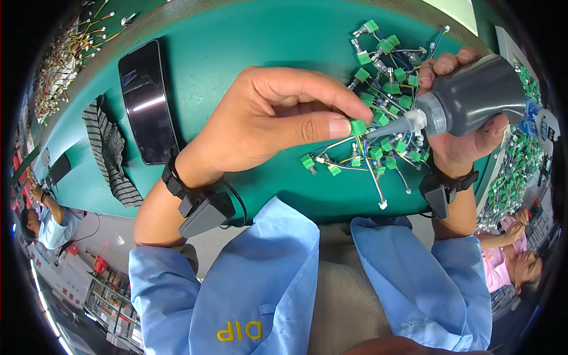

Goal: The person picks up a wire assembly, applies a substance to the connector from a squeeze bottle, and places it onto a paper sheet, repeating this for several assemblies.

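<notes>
My left hand (284, 118) pinches a small green potentiometer (358, 127) between thumb and forefinger. Blue, yellow and white wires hang from it down to a white plug (383, 205). In my right hand (458, 142) lies a dark squeeze bottle (485, 94), tipped on its side with its fingers wrapped round it. Its grey tapered nozzle (393, 126) points left, and the tip is at or very near the wires under the green part. Behind and below both hands, a heap of similar wired green potentiometers (391, 89) spreads over the green mat.
On the green mat (236, 35) a black phone (148, 100) lies at left, beside a striped grey cloth (109, 151). Loose wired connectors (71, 65) fill the far left. More green parts (512, 177) crowd a tray at right. A person in pink (506, 251) sits close by on the right; another (53, 222) works at left.
</notes>
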Available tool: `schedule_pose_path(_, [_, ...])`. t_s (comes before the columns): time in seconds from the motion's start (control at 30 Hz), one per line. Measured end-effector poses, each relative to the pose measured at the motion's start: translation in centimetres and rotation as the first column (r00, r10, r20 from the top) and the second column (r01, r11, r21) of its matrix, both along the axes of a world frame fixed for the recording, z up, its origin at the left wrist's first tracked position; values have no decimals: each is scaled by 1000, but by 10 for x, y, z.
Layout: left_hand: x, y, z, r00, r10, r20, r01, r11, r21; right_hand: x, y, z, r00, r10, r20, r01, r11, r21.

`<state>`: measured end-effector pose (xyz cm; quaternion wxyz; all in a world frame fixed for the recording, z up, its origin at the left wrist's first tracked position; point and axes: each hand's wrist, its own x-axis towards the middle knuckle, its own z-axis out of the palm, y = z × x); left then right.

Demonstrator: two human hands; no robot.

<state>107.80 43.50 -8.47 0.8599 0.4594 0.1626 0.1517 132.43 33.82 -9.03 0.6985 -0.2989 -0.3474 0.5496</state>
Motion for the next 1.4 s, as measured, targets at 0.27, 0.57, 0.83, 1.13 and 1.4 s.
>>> schedule_pose_path(0.27, [0, 0, 2, 1000, 6, -4, -6, 1000, -6, 2, 0, -1, 999, -17, -31, 18, 1000, 21])
schedule_pose_path(0.57, [1, 0, 1, 1000, 14, 13, -14, 1000, -14, 2, -1, 2, 1000, -20, 14, 21, 998, -67])
schedule_pose_path(0.83, [-3, 1, -2, 993, 8, 117, -7, 1000, -3, 7, -1, 0, 989, -54, -138, 53, 999, -10])
schedule_pose_path(1.13, [-4, 1, -1, 991, -18, 135, 20, 1000, -19, 18, -10, 2, 977, -90, -194, 49, 977, -208])
schedule_pose_path(1.4, [4, -9, 5, 997, 54, 59, -55, 998, 20, 17, -9, -3, 987, 67, -144, -82, 992, -96])
